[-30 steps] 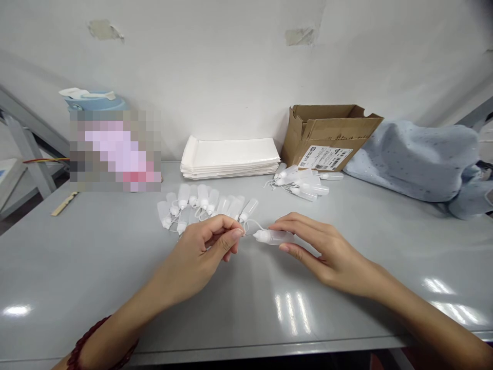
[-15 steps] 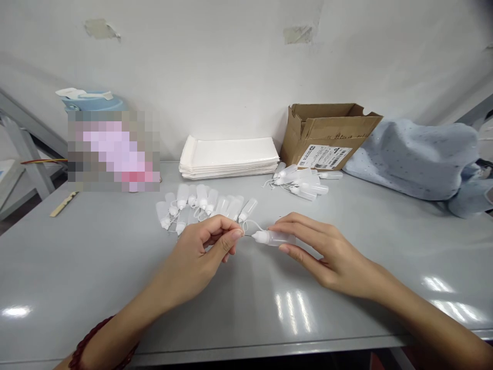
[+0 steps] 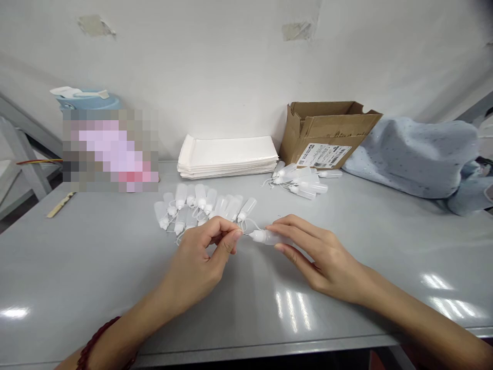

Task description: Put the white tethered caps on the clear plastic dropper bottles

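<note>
A small translucent plastic squeeze bottle (image 3: 271,237) lies on its side, with its white nozzle facing left. My right hand (image 3: 321,254) is closed around its body, thumb below and fingers above. A thin white tether loops from the bottle's neck toward my left hand (image 3: 211,252), which is closed in a pinch. Between these fingertips is the small tethered cap, mostly hidden, and a fine dark pin (image 3: 246,235) runs from it to the nozzle tip. Just behind my left hand lie several similar bottles (image 3: 181,197) with looped tethers.
A stack of white envelopes (image 3: 231,154) sits against the wall. To its right stands an open cardboard box (image 3: 327,134), with more bottles (image 3: 298,180) before it. Bluish fabric (image 3: 416,159) lies at the right, and a blurred-out patch covers the left. The grey table (image 3: 239,313) has a front edge.
My hands and the bottle have shifted very slightly left in view, along with the whole scene. The pin's visible stretch between fingertips and nozzle looks a little shorter. Both grips are unchanged.
</note>
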A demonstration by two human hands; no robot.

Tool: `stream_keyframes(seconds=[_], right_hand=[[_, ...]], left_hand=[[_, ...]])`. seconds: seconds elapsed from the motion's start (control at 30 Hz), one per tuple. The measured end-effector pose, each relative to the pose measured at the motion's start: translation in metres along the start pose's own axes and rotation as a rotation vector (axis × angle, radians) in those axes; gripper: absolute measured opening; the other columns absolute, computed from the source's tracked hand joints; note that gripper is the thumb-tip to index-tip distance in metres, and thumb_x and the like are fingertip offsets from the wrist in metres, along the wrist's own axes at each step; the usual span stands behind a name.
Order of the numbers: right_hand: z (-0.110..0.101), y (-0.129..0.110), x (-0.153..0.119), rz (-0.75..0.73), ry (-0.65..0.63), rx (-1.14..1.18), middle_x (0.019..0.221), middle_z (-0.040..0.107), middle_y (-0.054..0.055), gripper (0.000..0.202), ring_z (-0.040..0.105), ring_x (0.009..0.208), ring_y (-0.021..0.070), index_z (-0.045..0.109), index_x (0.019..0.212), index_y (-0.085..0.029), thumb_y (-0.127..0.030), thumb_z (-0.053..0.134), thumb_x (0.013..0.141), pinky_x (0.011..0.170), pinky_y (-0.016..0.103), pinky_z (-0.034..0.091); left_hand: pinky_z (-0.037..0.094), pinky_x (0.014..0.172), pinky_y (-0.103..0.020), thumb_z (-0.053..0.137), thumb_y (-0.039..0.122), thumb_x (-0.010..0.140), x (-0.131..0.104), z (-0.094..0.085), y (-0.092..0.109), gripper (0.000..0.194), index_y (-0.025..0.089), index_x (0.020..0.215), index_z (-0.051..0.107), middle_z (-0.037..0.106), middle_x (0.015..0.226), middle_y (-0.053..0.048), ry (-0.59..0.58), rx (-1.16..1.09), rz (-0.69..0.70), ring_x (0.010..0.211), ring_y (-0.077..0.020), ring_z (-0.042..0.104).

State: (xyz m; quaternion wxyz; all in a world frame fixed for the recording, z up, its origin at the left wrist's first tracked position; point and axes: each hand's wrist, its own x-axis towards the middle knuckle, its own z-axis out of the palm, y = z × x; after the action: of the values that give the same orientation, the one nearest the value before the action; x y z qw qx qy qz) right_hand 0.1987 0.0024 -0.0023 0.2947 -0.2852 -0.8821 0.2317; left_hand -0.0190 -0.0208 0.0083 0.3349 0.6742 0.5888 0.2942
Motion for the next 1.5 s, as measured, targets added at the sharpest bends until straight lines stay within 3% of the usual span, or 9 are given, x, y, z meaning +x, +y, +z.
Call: stream_keyframes(seconds=[0.23, 0.57, 0.93, 1.1, 1.27, 1.5], right_hand=[[0.008, -0.001, 0.000, -0.026, 0.051, -0.011, 0.096, 0.061, 0.012, 0.028, 0.062, 0.081, 0.0188, 0.054, 0.114, -0.014, -0.011, 0.041, 0.090, 0.066, 0.031, 0.055], [0.013, -0.001, -0.001, -0.037, 0.058, 0.012, 0.099, 0.060, 0.012, 0.032, 0.061, 0.085, 0.0184, 0.052, 0.118, -0.017, -0.010, 0.042, 0.090, 0.068, 0.031, 0.055], [0.011, -0.001, 0.000, -0.047, 0.057, 0.006, 0.100, 0.060, 0.012, 0.032, 0.061, 0.086, 0.0186, 0.052, 0.119, -0.017, -0.011, 0.041, 0.090, 0.069, 0.031, 0.055], [0.008, -0.002, 0.001, -0.027, 0.067, 0.000, 0.100, 0.061, 0.013, 0.030, 0.061, 0.087, 0.0187, 0.054, 0.117, -0.014, -0.010, 0.043, 0.089, 0.072, 0.032, 0.055], [0.008, 0.000, 0.002, -0.012, 0.055, -0.003, 0.101, 0.060, 0.012, 0.030, 0.061, 0.087, 0.0190, 0.053, 0.117, -0.015, -0.011, 0.043, 0.090, 0.072, 0.032, 0.055], [0.011, 0.000, -0.001, -0.042, 0.064, -0.038, 0.098, 0.060, 0.014, 0.028, 0.061, 0.084, 0.0188, 0.053, 0.116, -0.010, -0.009, 0.044, 0.089, 0.068, 0.030, 0.054]], left_hand=[[0.037, 0.049, -0.022, 0.044, 0.032, 0.088, -0.001, 0.003, 0.000, 0.021, 0.021, 0.074, 0.056, 0.054, 0.058, 0.004, 0.040, 0.060, 0.061, 0.052, -0.0104, 0.049], [0.041, 0.054, -0.023, 0.042, 0.025, 0.088, -0.001, 0.007, -0.005, 0.016, 0.021, 0.077, 0.054, 0.056, 0.060, 0.004, 0.060, 0.167, 0.183, 0.056, -0.0109, 0.053], [0.043, 0.056, -0.023, 0.047, 0.028, 0.087, -0.002, 0.003, -0.002, 0.016, 0.021, 0.076, 0.057, 0.057, 0.061, 0.004, 0.022, 0.088, 0.130, 0.058, -0.0114, 0.054], [0.043, 0.056, -0.022, 0.040, 0.034, 0.091, 0.000, -0.002, 0.001, 0.026, 0.021, 0.078, 0.058, 0.058, 0.064, 0.004, 0.031, -0.032, 0.062, 0.056, -0.0101, 0.053], [0.038, 0.048, -0.021, 0.042, 0.037, 0.090, 0.001, -0.001, 0.001, 0.027, 0.021, 0.075, 0.057, 0.056, 0.063, 0.003, -0.043, -0.051, -0.005, 0.056, -0.0106, 0.051], [0.037, 0.049, -0.021, 0.046, 0.032, 0.088, 0.000, 0.003, 0.000, 0.024, 0.019, 0.069, 0.054, 0.054, 0.059, 0.004, -0.070, -0.042, 0.031, 0.054, -0.0098, 0.050]])
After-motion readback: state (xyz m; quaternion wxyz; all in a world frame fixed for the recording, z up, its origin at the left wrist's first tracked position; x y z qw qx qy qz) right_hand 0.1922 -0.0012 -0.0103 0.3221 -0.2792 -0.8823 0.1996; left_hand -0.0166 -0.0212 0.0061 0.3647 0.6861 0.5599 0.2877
